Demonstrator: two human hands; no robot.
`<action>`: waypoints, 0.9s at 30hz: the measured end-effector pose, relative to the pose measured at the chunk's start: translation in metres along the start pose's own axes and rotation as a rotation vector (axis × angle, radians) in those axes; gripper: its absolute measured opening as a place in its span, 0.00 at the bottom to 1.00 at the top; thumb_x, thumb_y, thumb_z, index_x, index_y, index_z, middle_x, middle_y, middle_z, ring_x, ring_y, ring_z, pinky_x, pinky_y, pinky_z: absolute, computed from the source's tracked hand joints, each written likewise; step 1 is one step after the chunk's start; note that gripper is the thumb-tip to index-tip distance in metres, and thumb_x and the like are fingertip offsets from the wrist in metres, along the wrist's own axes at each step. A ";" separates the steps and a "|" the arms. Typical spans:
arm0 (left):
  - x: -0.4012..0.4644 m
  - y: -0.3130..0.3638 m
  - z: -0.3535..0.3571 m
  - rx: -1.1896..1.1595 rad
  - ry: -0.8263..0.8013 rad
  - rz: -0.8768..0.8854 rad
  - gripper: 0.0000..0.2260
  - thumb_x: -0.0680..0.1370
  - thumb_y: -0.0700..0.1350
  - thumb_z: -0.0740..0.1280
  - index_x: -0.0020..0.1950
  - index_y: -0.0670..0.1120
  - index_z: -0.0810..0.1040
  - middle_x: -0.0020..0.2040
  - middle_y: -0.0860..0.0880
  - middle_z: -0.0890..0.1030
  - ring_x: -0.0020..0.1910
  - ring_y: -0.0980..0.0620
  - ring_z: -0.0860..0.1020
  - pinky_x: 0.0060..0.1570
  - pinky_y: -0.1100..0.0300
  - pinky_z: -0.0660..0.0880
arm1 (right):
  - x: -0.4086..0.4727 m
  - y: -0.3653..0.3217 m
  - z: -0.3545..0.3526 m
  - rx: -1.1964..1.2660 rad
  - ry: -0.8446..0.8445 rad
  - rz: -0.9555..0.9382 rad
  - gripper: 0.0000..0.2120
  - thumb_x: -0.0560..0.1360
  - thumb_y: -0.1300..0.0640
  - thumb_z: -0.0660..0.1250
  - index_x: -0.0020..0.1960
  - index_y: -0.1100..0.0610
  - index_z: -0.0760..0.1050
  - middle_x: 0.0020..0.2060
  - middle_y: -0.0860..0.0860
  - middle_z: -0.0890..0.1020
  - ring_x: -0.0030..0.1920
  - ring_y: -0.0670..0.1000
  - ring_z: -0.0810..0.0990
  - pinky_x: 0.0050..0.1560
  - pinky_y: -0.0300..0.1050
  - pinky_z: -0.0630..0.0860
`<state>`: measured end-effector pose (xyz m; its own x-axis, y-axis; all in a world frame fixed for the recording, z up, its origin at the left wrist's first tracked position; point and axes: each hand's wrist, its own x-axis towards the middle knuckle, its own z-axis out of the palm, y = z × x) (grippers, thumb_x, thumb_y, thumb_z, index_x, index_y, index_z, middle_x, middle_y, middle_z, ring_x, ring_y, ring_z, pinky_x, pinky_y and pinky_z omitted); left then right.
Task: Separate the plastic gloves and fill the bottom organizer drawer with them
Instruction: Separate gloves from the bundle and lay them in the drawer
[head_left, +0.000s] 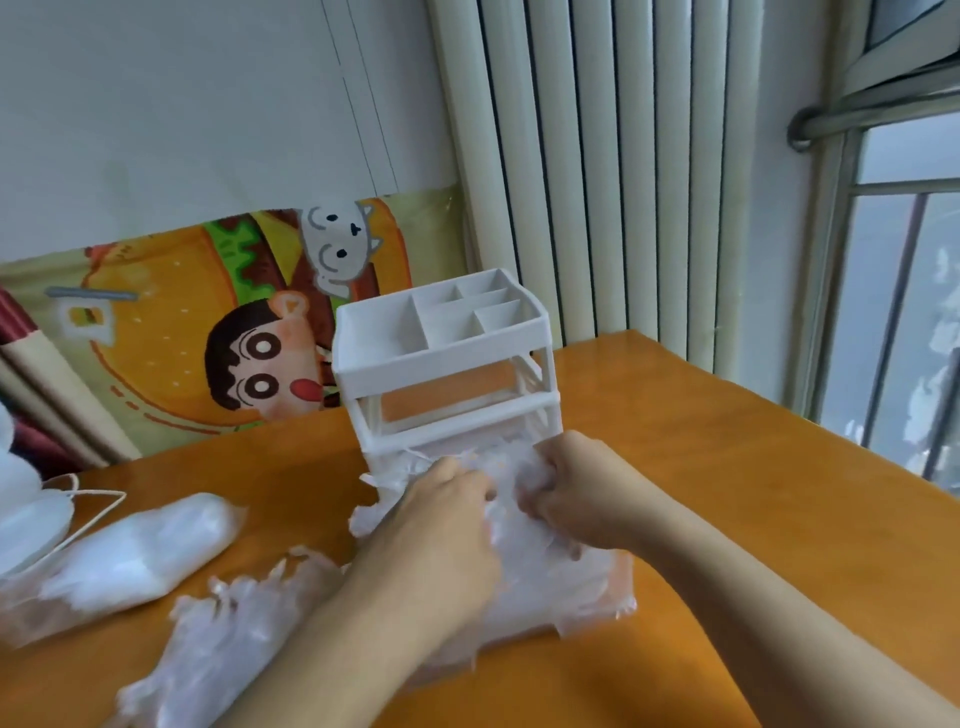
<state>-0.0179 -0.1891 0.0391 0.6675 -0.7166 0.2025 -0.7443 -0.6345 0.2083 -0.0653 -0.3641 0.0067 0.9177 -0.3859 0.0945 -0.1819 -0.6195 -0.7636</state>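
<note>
Both hands, left hand (441, 519) and right hand (566, 493), grip crumpled gloves (545, 577) directly beneath them. Drawer (621, 571) extends toward the person; neither hand is nearer.

soft, even daylight comes from the window (904, 291) on the right; the scene is bright without harsh glare; the bench (727, 467) shows a mild sheen and only faint shadows under the forearms; the whole frame is slightly soft, with motion blur on the hands and the clear plastic gloves (545, 571); wide-angle distortion bends the radiator (597, 156) and window frame toward the edges; the lower left corner is blurred.
</note>
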 end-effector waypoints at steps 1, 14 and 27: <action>0.008 -0.005 0.005 0.054 -0.111 -0.077 0.17 0.83 0.51 0.63 0.71 0.56 0.69 0.69 0.57 0.69 0.65 0.53 0.73 0.62 0.51 0.76 | 0.001 0.001 -0.001 -0.018 0.000 -0.008 0.07 0.78 0.65 0.65 0.42 0.60 0.78 0.32 0.55 0.83 0.26 0.51 0.83 0.27 0.45 0.80; 0.031 -0.030 0.038 0.069 -0.482 -0.242 0.39 0.74 0.65 0.65 0.82 0.62 0.51 0.82 0.56 0.57 0.69 0.44 0.75 0.67 0.44 0.74 | 0.008 0.012 0.010 -0.539 0.207 -0.062 0.08 0.76 0.65 0.65 0.40 0.55 0.74 0.36 0.51 0.79 0.37 0.54 0.78 0.29 0.47 0.71; 0.036 -0.024 0.046 0.229 -0.427 -0.163 0.30 0.67 0.60 0.53 0.65 0.48 0.71 0.64 0.45 0.77 0.60 0.42 0.76 0.62 0.40 0.74 | -0.021 -0.035 0.020 -0.240 0.060 -0.202 0.10 0.74 0.61 0.59 0.46 0.56 0.79 0.43 0.48 0.82 0.44 0.49 0.80 0.43 0.47 0.81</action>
<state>0.0228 -0.2134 -0.0025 0.7428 -0.6271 -0.2347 -0.6486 -0.7609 -0.0197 -0.0709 -0.3205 0.0185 0.9226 -0.2740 0.2714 -0.0831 -0.8285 -0.5538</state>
